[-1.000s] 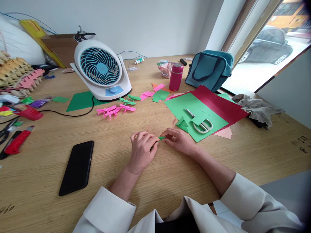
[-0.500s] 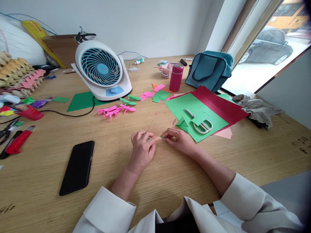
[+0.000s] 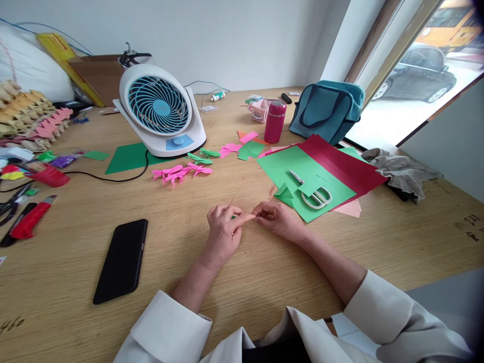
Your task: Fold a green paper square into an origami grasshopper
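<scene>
Between my fingers is a small piece of green paper (image 3: 233,217), mostly hidden; only a bit of it shows at the left fingers. My left hand (image 3: 226,229) is closed on it, with the index finger stretched toward the other hand. The fingertips of my right hand (image 3: 278,219) are pinched together and meet the left fingertips at the paper. Just beyond the right hand lie a folded green paper (image 3: 284,194) and a pair of scissors (image 3: 317,197), resting on a light green sheet (image 3: 276,164). Folded pink paper figures (image 3: 177,174) and green ones (image 3: 199,159) lie further back.
A black phone (image 3: 121,262) lies left of my arms. Behind stand a white fan (image 3: 161,108), a magenta flask (image 3: 275,122) and a teal bag (image 3: 327,111). Dark red sheets (image 3: 344,164) lie on the right; a red utility knife (image 3: 32,219) is at far left.
My fingers have shifted slightly on the paper, and less green shows between the two hands. The left index finger now reaches further toward the right fingertips.
</scene>
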`<act>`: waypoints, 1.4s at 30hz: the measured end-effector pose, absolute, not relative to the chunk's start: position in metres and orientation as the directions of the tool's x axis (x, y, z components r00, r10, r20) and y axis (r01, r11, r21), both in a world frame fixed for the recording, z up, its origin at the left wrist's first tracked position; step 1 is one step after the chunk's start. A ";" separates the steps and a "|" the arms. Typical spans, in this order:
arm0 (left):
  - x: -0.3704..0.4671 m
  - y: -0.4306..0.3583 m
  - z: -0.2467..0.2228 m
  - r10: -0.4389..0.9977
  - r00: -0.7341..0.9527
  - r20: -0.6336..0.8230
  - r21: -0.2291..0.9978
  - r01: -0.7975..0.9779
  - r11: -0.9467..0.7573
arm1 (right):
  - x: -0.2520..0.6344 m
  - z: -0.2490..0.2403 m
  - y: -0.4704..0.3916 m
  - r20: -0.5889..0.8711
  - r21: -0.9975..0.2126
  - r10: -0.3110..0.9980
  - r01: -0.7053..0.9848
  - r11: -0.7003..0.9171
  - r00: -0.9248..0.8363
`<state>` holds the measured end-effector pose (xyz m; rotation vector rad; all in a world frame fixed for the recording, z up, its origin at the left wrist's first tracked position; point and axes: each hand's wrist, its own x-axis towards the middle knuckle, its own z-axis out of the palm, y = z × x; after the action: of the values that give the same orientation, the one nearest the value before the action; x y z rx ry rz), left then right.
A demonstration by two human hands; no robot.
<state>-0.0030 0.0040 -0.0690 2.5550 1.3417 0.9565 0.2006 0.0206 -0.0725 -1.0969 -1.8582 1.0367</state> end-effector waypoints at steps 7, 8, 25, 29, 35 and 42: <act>-0.002 0.005 -0.070 0.809 0.387 0.444 0.442 0.691 -0.573 | 0.199 -0.082 0.023 0.129 -0.929 0.909 0.272 0.250 -0.395; -0.002 0.005 -0.070 0.816 0.379 0.435 0.462 0.684 -0.564 | 0.199 -0.084 0.023 0.123 -0.934 0.910 0.263 0.240 -0.395; 0.008 0.002 -0.073 0.841 0.333 0.426 0.545 0.648 -0.532 | 0.194 -0.090 0.021 0.083 -0.964 0.911 0.198 0.175 -0.404; 0.009 0.001 -0.073 0.836 0.310 0.454 0.594 0.595 -0.542 | 0.192 -0.091 0.019 0.099 -0.966 0.915 0.181 0.182 -0.391; 0.009 0.001 -0.074 0.831 0.310 0.462 0.641 0.530 -0.554 | 0.192 -0.090 0.018 0.094 -0.975 0.915 0.151 0.165 -0.393; 0.010 0.001 -0.074 0.830 0.299 0.471 0.667 0.494 -0.557 | 0.189 -0.083 0.017 0.084 -0.989 0.925 0.085 0.124 -0.371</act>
<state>0.0102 0.0005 -0.0745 2.1766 1.1841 1.1518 0.1891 0.0169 -0.0827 -1.0049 -1.6129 1.3425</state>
